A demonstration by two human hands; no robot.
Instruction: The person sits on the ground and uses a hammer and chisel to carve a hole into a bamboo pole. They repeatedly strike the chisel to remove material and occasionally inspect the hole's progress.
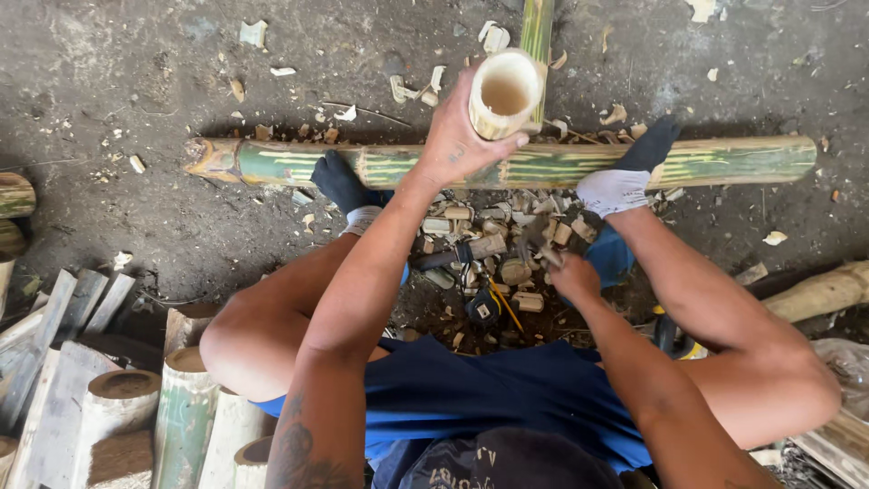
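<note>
Left hand: my left hand [457, 136] is wrapped around the top of a short bamboo tube [505, 93], fingers and thumb pressed to its outer wall just under the open rim.
Bamboo tube: it stands tilted toward me, pale hollow mouth facing up, resting against the long green bamboo pole [507, 163] that lies crosswise on the ground.
Right hand: my right hand [570, 272] is down among the chips, closed around a tool [534, 240]; blur keeps me from telling what kind it is.
Feet: both socked feet press on the long pole, one on either side of the tube.
Ground: a heap of pale wood chips [480, 244] lies between my legs, with a black and yellow tape measure [484, 308] at its near edge.
Left side: cut bamboo sections [181, 398] and split slats [54, 335] are stacked beside my left knee.
</note>
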